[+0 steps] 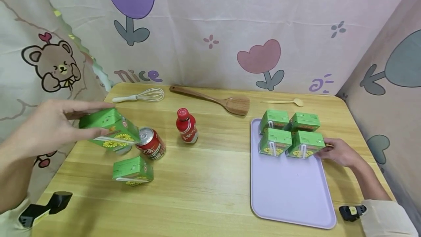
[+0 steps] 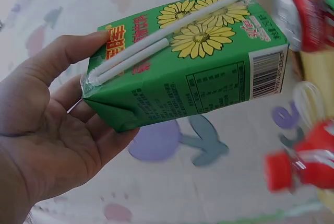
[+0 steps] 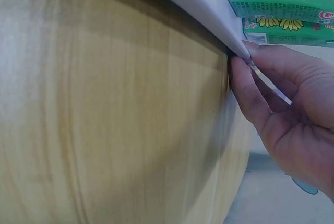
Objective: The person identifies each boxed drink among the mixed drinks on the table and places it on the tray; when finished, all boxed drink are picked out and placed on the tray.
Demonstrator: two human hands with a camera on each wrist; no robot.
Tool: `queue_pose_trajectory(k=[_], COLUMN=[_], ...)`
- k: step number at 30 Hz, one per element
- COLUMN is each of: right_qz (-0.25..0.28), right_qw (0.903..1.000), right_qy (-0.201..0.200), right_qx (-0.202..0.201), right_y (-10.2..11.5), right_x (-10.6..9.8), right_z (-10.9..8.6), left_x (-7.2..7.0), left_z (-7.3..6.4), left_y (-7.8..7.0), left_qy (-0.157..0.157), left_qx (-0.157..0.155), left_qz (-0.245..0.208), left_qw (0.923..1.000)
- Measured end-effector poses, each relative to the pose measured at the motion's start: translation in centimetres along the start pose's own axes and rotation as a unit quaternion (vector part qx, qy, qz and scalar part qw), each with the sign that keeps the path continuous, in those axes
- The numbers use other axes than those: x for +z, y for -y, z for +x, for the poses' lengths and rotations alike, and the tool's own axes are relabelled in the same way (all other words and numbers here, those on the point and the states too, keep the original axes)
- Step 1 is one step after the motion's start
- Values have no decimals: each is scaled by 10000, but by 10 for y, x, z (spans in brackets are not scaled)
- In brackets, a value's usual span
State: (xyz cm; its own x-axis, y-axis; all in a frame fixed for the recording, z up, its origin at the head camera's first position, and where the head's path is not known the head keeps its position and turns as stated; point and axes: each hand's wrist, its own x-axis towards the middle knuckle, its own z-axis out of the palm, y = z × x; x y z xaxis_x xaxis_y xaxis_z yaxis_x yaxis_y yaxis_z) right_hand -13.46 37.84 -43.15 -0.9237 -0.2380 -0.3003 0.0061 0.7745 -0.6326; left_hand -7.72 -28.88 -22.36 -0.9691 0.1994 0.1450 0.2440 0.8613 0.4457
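Observation:
My left hand (image 1: 52, 129) grips a green drink carton (image 1: 113, 125) by its end, thumb on one face and fingers on the other. In the left wrist view the held carton (image 2: 182, 62) shows yellow flowers and a white straw taped on. Below it on the table lies another green carton (image 1: 133, 171), beside a red soda can (image 1: 152, 145). On the right, my right hand (image 1: 340, 152) pinches the rim of a lilac tray (image 1: 292, 200); the right wrist view shows thumb and finger at its edge. Several matching cartons (image 1: 274, 142) sit together at the tray's far end.
A red bottle (image 1: 187, 127) stands mid-table. Along the back edge lie a white-handled whisk (image 1: 141, 95), a wooden spatula (image 1: 236, 104) and a small pale spoon (image 1: 296, 101). Printed curtains (image 1: 204, 28) enclose the table on the back and sides.

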Motion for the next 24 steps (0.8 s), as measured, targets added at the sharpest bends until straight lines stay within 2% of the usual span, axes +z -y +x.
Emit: queue_pose_trajectory(k=[1,4,8,11,13,18,21,24], right_qz=[-13,-27,56,181,199,122,147,174], right_qw=[10000,10000,10000,9998,9998,9999,9999,9998], right_qy=[-3,-21,12,36,33,4,12,27], right_qx=[1,44,11,-38,-38,-59,-66,-74], right_y=[0,0,-1,-2,-1,-2,-1,-1], right_x=[0,0,1,1,2,1,1,1], right_z=[0,-1,-1,0,0,0,0,-1], left_x=[0,3,13,24,34,62,82,101], left_z=[3,14,31,43,50,67,76,82], left_y=[-8,-33,-65,-87,-100,-133,-151,-169], left_qy=[14,122,313,437,554,965,1229,1470], left_qx=[13,319,1079,1482,1583,1448,1373,1468], left_qz=[86,11,-192,-326,-559,-988,-1080,-1207], left_qw=[10000,9994,9935,9875,9843,9798,9769,9707])
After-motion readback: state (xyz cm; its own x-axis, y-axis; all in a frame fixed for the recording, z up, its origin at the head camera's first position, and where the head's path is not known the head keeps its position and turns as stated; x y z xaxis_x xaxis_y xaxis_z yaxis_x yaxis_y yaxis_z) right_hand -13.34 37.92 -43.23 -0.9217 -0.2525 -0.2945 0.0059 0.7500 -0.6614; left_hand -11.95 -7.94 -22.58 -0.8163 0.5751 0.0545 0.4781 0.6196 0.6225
